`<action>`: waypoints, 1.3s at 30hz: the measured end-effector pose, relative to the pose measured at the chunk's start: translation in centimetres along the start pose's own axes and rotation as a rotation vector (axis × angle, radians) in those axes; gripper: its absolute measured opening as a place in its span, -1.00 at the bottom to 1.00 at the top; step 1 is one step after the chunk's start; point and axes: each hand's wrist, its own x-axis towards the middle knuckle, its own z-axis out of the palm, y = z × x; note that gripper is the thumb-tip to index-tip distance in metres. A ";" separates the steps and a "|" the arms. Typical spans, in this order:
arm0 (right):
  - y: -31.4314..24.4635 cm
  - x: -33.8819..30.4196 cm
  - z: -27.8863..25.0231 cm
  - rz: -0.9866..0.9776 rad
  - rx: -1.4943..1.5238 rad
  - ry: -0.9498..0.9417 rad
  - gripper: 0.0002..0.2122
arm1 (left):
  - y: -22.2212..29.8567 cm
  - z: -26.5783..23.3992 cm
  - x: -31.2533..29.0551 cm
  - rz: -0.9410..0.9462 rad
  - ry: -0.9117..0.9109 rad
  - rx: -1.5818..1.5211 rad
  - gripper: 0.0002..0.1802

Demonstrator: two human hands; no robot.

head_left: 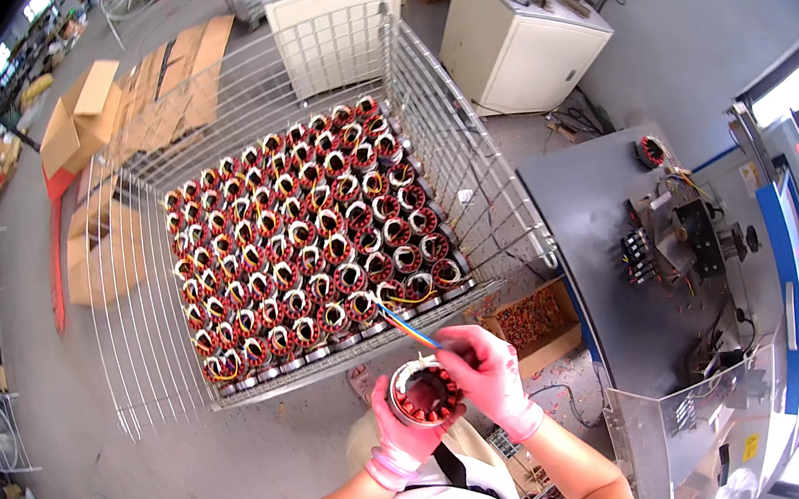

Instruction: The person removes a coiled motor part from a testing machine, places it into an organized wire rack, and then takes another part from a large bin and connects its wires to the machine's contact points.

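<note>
A motor stator (426, 394), a ring with red windings inside, rests in my pink-gloved left hand (407, 442), whose fingers wrap round its left and lower side. My right hand (484, 372), gloved too, pinches the ribbon of coloured wires (410, 329) above the stator's upper right edge. The wires run up and left from my fingers and end in a white connector (376, 297). Just beyond my hands stands a wire mesh cage (461, 105) holding many similar stators (339, 248) in close rows.
A dark workbench (577, 216) stands at right, bearing a black fixture (691, 236) and one stator (650, 152). Below it sits a cardboard box of small reddish pieces (530, 318). A clear guard panel (669, 416) is near right. White cabinets (533, 40) and open cartons (80, 120) stand farther off.
</note>
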 end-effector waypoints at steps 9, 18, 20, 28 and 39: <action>-1.0 5.0 10.0 -0.217 -0.609 -0.443 -0.76 | 8.1 -5.4 0.3 0.169 0.076 -0.170 -0.31; 3.1 11.2 10.8 -0.247 -0.651 -0.867 -0.66 | 12.4 -8.2 4.8 0.038 0.240 -0.166 -0.24; 4.2 13.9 10.4 -0.128 -0.632 -0.948 -0.67 | 14.6 -9.1 6.3 -0.051 0.001 -0.083 -0.24; 23.8 34.8 11.9 0.336 -0.574 -0.300 -0.62 | 10.8 -22.1 5.1 0.188 0.539 0.247 -0.43; 34.0 52.2 21.4 0.147 -1.137 -0.092 -0.64 | 6.1 -24.7 10.6 0.035 0.830 0.075 -0.39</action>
